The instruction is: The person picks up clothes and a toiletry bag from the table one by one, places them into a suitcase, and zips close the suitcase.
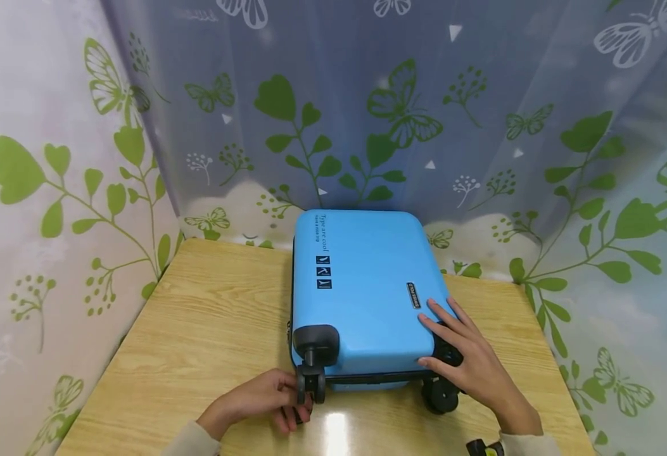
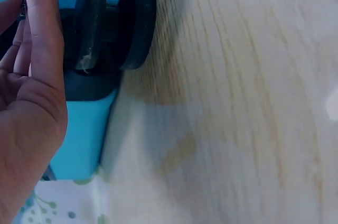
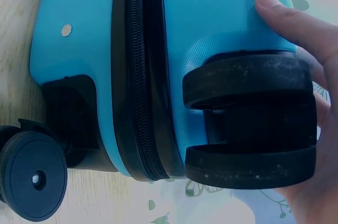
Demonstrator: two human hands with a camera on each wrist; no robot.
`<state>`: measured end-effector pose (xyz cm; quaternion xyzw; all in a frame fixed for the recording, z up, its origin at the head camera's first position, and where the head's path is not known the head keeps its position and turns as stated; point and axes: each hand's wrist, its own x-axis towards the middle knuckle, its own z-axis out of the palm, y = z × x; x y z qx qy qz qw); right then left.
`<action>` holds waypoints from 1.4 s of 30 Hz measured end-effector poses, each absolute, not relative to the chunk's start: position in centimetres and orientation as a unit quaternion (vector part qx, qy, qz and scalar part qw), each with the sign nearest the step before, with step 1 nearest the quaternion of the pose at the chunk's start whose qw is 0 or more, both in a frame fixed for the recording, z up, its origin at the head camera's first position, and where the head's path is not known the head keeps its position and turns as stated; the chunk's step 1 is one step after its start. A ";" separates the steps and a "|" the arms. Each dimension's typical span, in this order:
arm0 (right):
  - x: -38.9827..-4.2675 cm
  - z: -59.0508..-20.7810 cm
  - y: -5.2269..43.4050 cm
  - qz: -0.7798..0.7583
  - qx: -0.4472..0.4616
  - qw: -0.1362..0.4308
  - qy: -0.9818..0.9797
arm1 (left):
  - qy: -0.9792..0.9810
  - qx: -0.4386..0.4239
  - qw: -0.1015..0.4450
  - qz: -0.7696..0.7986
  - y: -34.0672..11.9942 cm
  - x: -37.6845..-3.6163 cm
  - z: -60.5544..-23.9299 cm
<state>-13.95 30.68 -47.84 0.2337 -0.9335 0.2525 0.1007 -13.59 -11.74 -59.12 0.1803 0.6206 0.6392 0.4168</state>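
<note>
A light blue hard-shell suitcase (image 1: 367,272) lies flat, its wheeled end toward me. Black corner guards carry caster wheels (image 1: 311,383), and a dark zipper (image 3: 138,76) runs round the side. At the near left corner my left hand (image 1: 265,399) reaches behind a wheel. Its thumb and fingers pinch a small metallic zipper pull (image 2: 22,10), largely hidden by the fingers. My right hand (image 1: 472,358) rests on the near right corner, fingers spread over the top and thumb against the end face, beside another caster wheel (image 3: 248,123).
The suitcase lies on a wood-grain table (image 1: 219,304). Printed curtains (image 1: 333,126) with leaves and butterflies hang behind and at both sides. A small black object with a yellow-green part (image 1: 484,447) shows by the right sleeve, at the bottom edge.
</note>
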 end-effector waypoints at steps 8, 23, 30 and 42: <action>-13.9 -47.9 30.7 0.257 0.231 0.098 -0.933 | 0.706 0.190 0.344 0.588 -11.8 -13.6 -58.1; -14.2 -48.0 30.8 0.245 0.249 0.109 -0.931 | 0.847 0.402 0.049 0.343 -13.4 -15.1 -56.6; -14.1 -48.0 31.0 0.246 0.241 0.113 -0.932 | 0.850 0.414 0.014 0.324 -12.3 -15.0 -56.8; -14.1 -48.0 31.0 0.232 0.249 0.122 -0.933 | 0.842 0.454 -0.078 0.281 -12.8 -15.0 -56.9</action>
